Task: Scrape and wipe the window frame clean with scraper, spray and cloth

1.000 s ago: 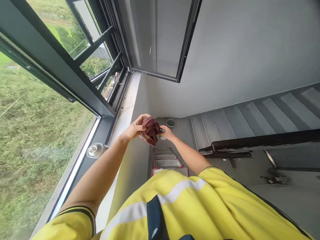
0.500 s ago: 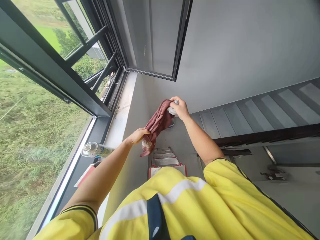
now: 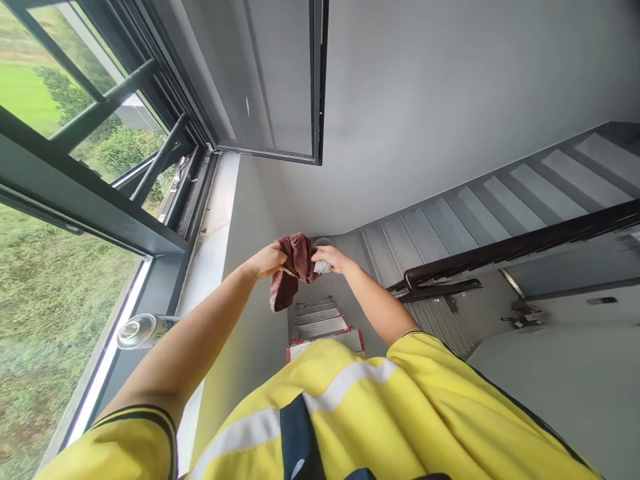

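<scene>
A crumpled maroon cloth rag (image 3: 293, 267), soft and limp with a paler worn edge at its hanging corner, is held in mid-air between both hands in front of the chest, above the top of a red and silver metal stepladder (image 3: 325, 327). The left hand (image 3: 265, 260) is closed on the rag's left side, its fingers (image 3: 277, 255) curled and pinching the fabric, while the loose end droops below it. The right hand (image 3: 333, 259) is closed on the rag's right side, its fingers pressed around a small whitish bunched part (image 3: 323, 267); whether that part is the cloth's own pale end or a separate item cannot be told. The step in hand is judged to be the gathering or refolding of the rag between the hands. The next move is judged to call for a firm bunching of the fabric into a pad with one hand, with balance kept on the ladder. Just to the left, a cylindrical metal spray can (image 3: 143, 331) with a shiny domed top is lying on its side on the pale, dusty window sill (image 3: 215, 233). The dark grey metal window frame (image 3: 95, 207) is seen beside it, with an open casement (image 3: 280, 80) above. A smooth grey plastered wall (image 3: 450, 100), grey concrete stairs (image 3: 500, 193) and a dark glossy handrail (image 3: 525, 243) are seen to the right.
</scene>
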A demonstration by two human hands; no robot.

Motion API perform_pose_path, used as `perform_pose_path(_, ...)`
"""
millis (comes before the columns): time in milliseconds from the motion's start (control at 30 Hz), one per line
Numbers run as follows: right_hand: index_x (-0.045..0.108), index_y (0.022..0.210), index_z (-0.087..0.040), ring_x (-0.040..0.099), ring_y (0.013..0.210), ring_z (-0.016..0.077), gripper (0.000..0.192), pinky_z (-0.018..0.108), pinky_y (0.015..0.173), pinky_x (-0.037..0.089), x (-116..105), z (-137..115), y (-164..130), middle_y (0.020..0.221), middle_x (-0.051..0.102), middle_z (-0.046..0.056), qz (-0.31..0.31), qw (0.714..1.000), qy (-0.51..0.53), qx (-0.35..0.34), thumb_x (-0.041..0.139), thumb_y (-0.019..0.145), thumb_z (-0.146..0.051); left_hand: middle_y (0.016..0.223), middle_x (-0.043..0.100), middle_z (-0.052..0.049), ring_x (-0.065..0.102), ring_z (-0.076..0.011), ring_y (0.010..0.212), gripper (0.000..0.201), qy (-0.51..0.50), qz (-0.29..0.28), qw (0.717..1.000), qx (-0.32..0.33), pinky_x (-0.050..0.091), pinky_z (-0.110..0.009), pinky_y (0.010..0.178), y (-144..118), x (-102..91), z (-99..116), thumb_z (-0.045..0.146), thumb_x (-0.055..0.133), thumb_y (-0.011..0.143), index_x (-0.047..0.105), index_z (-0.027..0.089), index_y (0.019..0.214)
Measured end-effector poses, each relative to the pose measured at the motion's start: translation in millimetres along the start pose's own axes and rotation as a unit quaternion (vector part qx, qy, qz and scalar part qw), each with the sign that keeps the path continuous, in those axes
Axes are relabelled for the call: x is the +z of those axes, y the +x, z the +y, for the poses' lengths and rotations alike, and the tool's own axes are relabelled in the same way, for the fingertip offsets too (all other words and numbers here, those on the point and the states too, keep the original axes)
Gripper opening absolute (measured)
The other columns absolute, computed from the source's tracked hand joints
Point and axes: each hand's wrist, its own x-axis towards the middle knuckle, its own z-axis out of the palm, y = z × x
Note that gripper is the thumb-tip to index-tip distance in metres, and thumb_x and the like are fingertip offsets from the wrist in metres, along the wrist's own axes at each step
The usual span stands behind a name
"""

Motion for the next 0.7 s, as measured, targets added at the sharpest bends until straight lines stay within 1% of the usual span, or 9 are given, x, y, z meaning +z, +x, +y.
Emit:
perform_pose_path(67, 0.061, 0.081, -0.015, 0.058, 0.052, 0.0115, 0.028, 0.021, 0.049, 0.045, -6, 0, 1, 0.061, 0.063, -0.001, -0.049, 0.998, 0.013, 0.040, 0.072, 0.057, -0.023, 0.066, 0.060, -0.003, 0.060, -0.0269, 0.076, 0.033, 0.118, 0.014, 0.992, -0.046, 0.053, -0.038, 0.067, 1, -8.8, 11, 0.005, 0.046, 0.040, 0.058, 0.016, 0.069)
perform_pose_path(100, 0.060, 0.080, -0.015, 0.059, 0.053, 0.0115, 0.030, 0.021, 0.050, 0.045, -10, -1, 1, 0.062, 0.064, -0.001, -0.054, 0.997, 0.020, 0.049, 0.074, 0.055, -0.023, 0.070, 0.061, -0.003, 0.060, -0.0259, 0.078, 0.035, 0.189, 0.028, 0.979, -0.076, 0.052, -0.036, 0.068, 1, -15.2, 17, 0.005, 0.045, 0.040, 0.059, 0.016, 0.070)
perform_pose_path(167, 0.059, 0.077, -0.015, 0.059, 0.054, 0.0111, 0.033, 0.021, 0.052, 0.045, -20, -2, 1, 0.062, 0.063, -0.002, -0.016, 0.998, 0.047, 0.040, 0.077, 0.050, -0.022, 0.071, 0.060, -0.003, 0.060, -0.0249, 0.078, 0.034, 0.303, 0.071, 0.941, -0.130, 0.051, -0.033, 0.067, 0, -31.9, 25, 0.007, 0.045, 0.040, 0.060, 0.017, 0.069)
perform_pose_path(267, 0.058, 0.075, -0.016, 0.058, 0.053, 0.0109, 0.036, 0.022, 0.051, 0.044, -38, -4, 0, 0.060, 0.061, -0.003, 0.091, 0.992, 0.086, -0.004, 0.078, 0.047, -0.024, 0.068, 0.059, -0.006, 0.060, -0.0261, 0.078, 0.033, 0.349, 0.150, 0.911, -0.161, 0.050, -0.031, 0.062, -4, -61.9, 28, 0.007, 0.047, 0.042, 0.061, 0.015, 0.071)
perform_pose_path(367, 0.059, 0.074, -0.016, 0.055, 0.051, 0.0105, 0.036, 0.021, 0.049, 0.040, -54, -5, -2, 0.057, 0.058, -0.005, 0.193, 0.977, 0.075, -0.059, 0.077, 0.046, -0.029, 0.086, 0.063, -0.009, 0.059, -0.0259, 0.088, 0.051, 0.367, 0.226, 0.889, -0.154, 0.049, -0.029, 0.064, -8, -86.0, 20, 0.009, 0.048, 0.047, 0.062, 0.015, 0.096)
perform_pose_path(433, 0.060, 0.073, -0.017, 0.054, 0.052, 0.0101, 0.034, 0.021, 0.049, 0.039, -59, -6, -4, 0.057, 0.056, -0.005, 0.260, 0.959, 0.030, -0.105, 0.076, 0.049, -0.034, 0.094, 0.064, -0.010, 0.058, -0.0260, 0.094, 0.053, 0.382, 0.257, 0.878, -0.135, 0.049, -0.030, 0.071, -10, -94.2, 12, 0.009, 0.048, 0.052, 0.062, 0.016, 0.102)
perform_pose_path(533, 0.063, 0.071, -0.017, 0.056, 0.062, 0.0116, 0.028, 0.022, 0.056, 0.041, -58, -9, -10, 0.066, 0.060, -0.003, 0.332, 0.922, -0.077, -0.182, 0.073, 0.053, -0.037, 0.081, 0.063, -0.009, 0.056, -0.0295, 0.097, 0.027, 0.413, 0.263, 0.866, -0.100, 0.044, -0.035, 0.084, -10, -96.9, 7, 0.009, 0.048, 0.054, 0.066, 0.016, 0.074)
perform_pose_path(600, 0.062, 0.070, -0.018, 0.060, 0.075, 0.0135, 0.025, 0.024, 0.066, 0.044, -51, -16, -17, 0.081, 0.065, 0.000, 0.323, 0.910, -0.123, -0.230, 0.071, 0.057, -0.038, 0.070, 0.060, -0.009, 0.055, -0.0327, 0.099, 0.012, 0.420, 0.257, 0.867, -0.072, 0.041, -0.038, 0.089, -14, -97.7, 14, 0.009, 0.049, 0.054, 0.059, 0.016, 0.055)
perform_pose_path(700, 0.058, 0.073, -0.019, 0.060, 0.086, 0.0145, 0.025, 0.025, 0.074, 0.046, -38, -35, -26, 0.097, 0.066, 0.003, 0.271, 0.913, -0.142, -0.269, 0.065, 0.066, -0.042, 0.067, 0.060, -0.008, 0.057, -0.0304, 0.092, 0.009, 0.382, 0.226, 0.896, -0.022, 0.044, -0.038, 0.086, -27, -101.0, 37, 0.014, 0.050, 0.059, 0.057, 0.016, 0.054)
